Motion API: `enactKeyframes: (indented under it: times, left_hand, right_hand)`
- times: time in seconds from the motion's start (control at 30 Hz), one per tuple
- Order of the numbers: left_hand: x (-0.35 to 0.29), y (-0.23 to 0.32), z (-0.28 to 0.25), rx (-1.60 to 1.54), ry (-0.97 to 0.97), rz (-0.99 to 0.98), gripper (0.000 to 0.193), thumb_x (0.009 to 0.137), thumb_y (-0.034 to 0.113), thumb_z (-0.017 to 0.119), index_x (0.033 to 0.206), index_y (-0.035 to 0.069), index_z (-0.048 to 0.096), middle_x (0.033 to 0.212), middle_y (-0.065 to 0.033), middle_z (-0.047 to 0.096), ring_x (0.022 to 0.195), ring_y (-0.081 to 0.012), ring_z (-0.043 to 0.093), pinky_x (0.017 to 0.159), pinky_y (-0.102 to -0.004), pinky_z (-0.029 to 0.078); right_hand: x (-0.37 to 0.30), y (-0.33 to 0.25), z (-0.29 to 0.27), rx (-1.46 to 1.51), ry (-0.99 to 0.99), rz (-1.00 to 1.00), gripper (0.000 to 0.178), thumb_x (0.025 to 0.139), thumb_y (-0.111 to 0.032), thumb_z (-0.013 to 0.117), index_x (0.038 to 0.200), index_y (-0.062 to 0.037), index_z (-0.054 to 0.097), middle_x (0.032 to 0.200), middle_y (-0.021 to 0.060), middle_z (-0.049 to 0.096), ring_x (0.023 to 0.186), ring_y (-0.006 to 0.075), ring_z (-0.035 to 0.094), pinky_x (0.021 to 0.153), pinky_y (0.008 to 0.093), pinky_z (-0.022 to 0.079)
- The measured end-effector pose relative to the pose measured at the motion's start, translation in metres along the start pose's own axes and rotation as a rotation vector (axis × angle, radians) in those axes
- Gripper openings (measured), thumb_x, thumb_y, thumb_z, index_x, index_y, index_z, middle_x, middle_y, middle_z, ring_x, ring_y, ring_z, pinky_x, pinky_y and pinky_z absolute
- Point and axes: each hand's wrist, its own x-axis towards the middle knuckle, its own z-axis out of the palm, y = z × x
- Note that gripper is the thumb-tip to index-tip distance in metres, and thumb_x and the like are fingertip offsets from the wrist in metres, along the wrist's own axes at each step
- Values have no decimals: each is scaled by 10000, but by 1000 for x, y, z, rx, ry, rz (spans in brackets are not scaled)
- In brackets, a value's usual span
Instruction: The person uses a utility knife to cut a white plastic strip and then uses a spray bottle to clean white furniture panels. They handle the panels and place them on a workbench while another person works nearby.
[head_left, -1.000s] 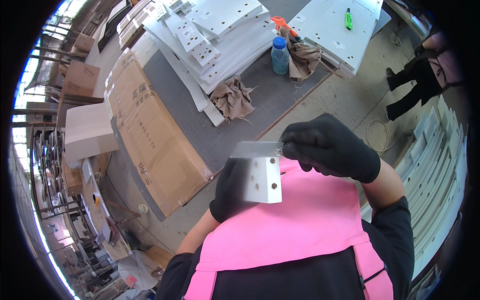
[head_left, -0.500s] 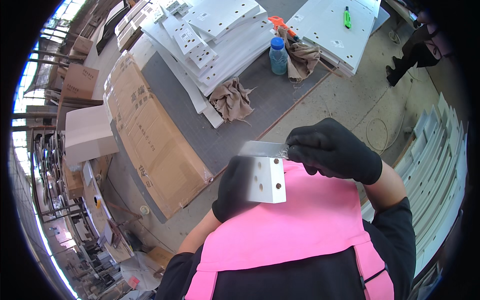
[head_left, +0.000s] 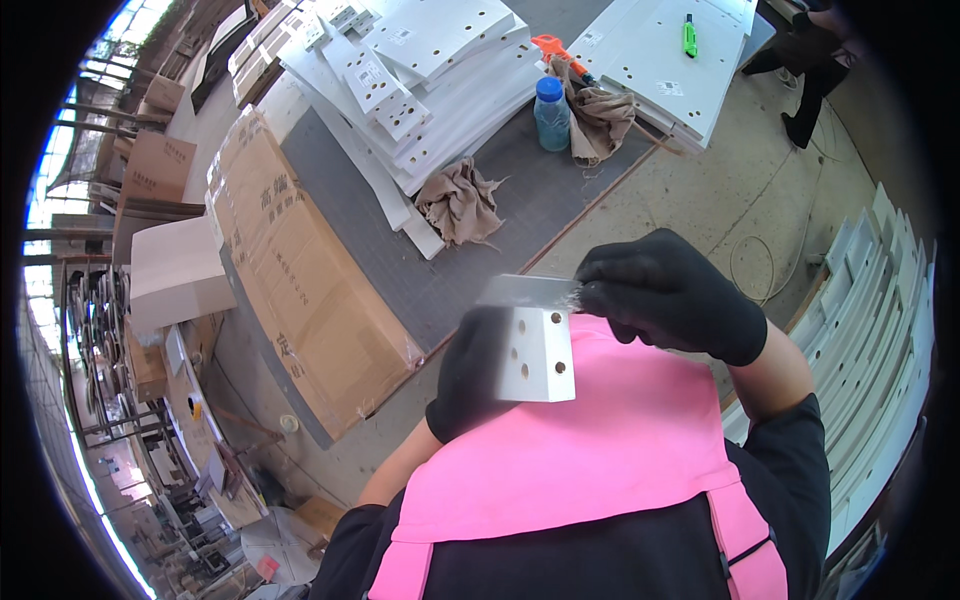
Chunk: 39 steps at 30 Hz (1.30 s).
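Observation:
My left hand, in a black glove, is closed around a white board piece with drilled holes, held upright in front of the pink apron. Part of that hand and the board's left side are blurred. The gloved right hand is pinched on a thin flat grey scraper-like blade. This blade lies across the board's top end; frayed bits show beside the fingers.
Ahead, a dark table bears stacked white panels, a crumpled brown rag, a blue-capped bottle, an orange-handled tool and a green marker-like tool. A long carton lies left; white boards lean right.
The blade shifts slightly over the board's end, with both hands keeping their grip. At the far right, another person has stepped to a different stance.

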Motion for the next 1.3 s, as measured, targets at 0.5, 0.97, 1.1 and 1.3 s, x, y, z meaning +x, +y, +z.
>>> enactKeyframes:
  times: [0.5,0.97,1.1,1.3]
  left_hand:
    - [-7,3,0,119,-46,53,466,693,146,785,1089,19,573,1008,-153,595,912,-342,588,770,-401,501]
    - [8,-1,-15,133,3,15,484,691,99,756,1126,-22,583,1085,-199,572,975,-382,565,819,-439,485]
    - [9,-1,-10,63,-15,-15,417,662,111,772,1046,30,629,1073,-165,583,966,-348,578,796,-413,490]
    - [8,-6,-3,28,-27,-28,347,719,105,694,1048,31,614,1077,-179,586,928,-364,576,748,-437,463]
  right_hand:
    - [-3,0,13,11,-34,128,227,965,-207,568,918,10,612,557,39,557,459,93,540,457,255,412]
    - [-10,-2,8,208,-55,103,277,960,-280,575,871,-21,611,570,27,541,472,94,546,428,248,419]
    - [-4,-5,13,101,-60,95,252,963,-279,561,894,-41,607,565,42,537,467,123,560,446,274,443]
    - [0,-5,10,48,-110,140,235,971,-267,542,957,-47,625,578,60,559,468,156,592,465,293,471]
